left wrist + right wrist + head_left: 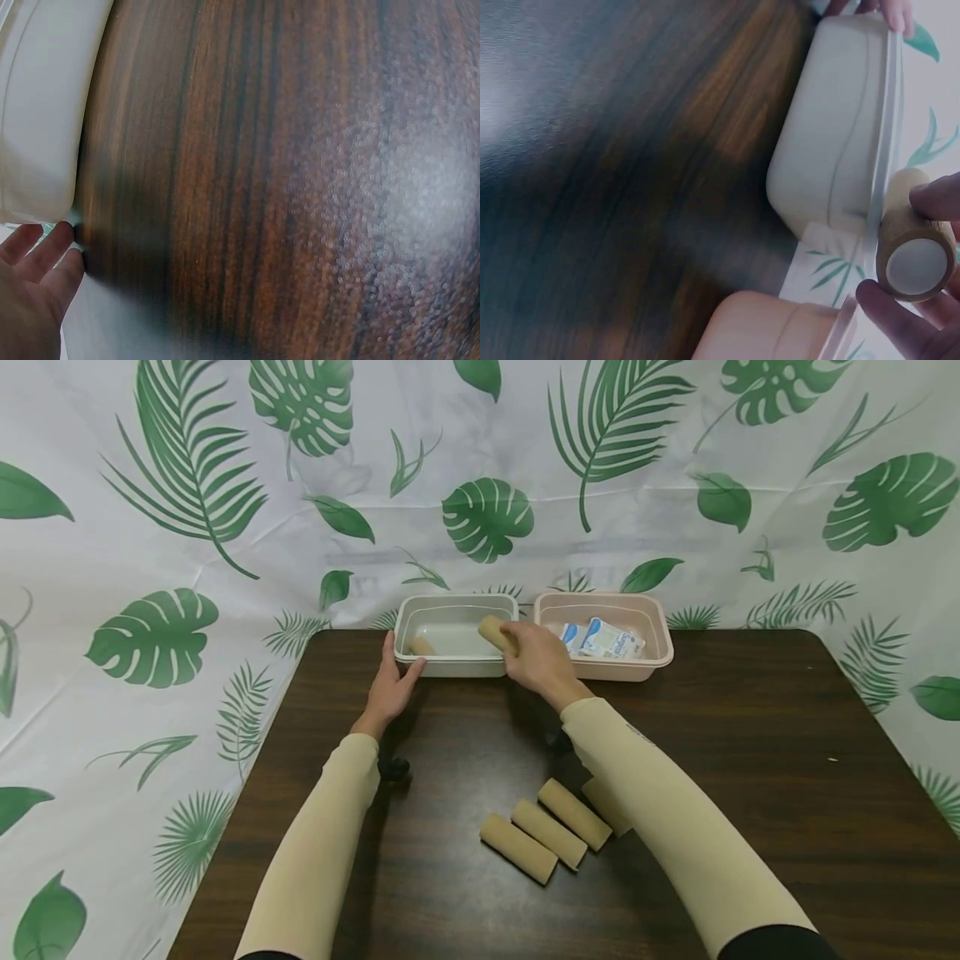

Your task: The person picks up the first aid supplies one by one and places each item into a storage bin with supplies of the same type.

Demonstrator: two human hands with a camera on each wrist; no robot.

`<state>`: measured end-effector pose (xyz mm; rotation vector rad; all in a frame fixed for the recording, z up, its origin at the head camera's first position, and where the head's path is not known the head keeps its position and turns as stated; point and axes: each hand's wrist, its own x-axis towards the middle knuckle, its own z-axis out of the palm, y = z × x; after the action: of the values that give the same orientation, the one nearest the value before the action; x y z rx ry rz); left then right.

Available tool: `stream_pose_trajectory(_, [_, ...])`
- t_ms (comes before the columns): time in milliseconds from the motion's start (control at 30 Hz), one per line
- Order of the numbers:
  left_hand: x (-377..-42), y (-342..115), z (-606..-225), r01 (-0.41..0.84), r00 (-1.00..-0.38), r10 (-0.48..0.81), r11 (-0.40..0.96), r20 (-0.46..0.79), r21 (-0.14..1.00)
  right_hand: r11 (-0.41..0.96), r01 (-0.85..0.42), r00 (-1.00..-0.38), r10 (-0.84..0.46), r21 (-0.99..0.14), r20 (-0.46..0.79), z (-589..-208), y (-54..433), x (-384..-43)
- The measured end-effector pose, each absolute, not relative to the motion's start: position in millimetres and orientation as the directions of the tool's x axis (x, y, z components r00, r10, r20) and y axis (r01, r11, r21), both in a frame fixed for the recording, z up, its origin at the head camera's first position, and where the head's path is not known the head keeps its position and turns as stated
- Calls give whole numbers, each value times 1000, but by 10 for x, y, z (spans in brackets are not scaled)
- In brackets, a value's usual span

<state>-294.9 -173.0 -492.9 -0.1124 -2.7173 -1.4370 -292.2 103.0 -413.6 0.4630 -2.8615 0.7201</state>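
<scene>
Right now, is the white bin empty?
Not empty: the head view shows a tube inside the white bin, at its left end. The right hand holds a second tube.

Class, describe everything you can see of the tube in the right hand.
The tube is a plain tan cylinder that looks like cardboard, its near end showing a brown ring round a pale, open-looking middle. The right hand grips it, slanted in the head view, over the right end of the white box; whether it touches that box is unclear.
</scene>
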Motion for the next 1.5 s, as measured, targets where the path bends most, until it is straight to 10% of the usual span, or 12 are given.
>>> stream_pose_trajectory(667, [-2960,-1740,-4977,76,-997,17,576,81,814,766,-429,-901,-319,-479,295,-4494,834,-3061])
stream_pose_trajectory(1133, [-2969,-1738,-4973,75,-996,9,581,86,810,802,-517,-815,-353,-300,460,-4483,847,-3037])
stream_pose_trajectory(1500, [-2977,-1722,-4959,81,-996,12,578,91,812,825,-492,-854,-397,-277,337,-4483,843,-3041])
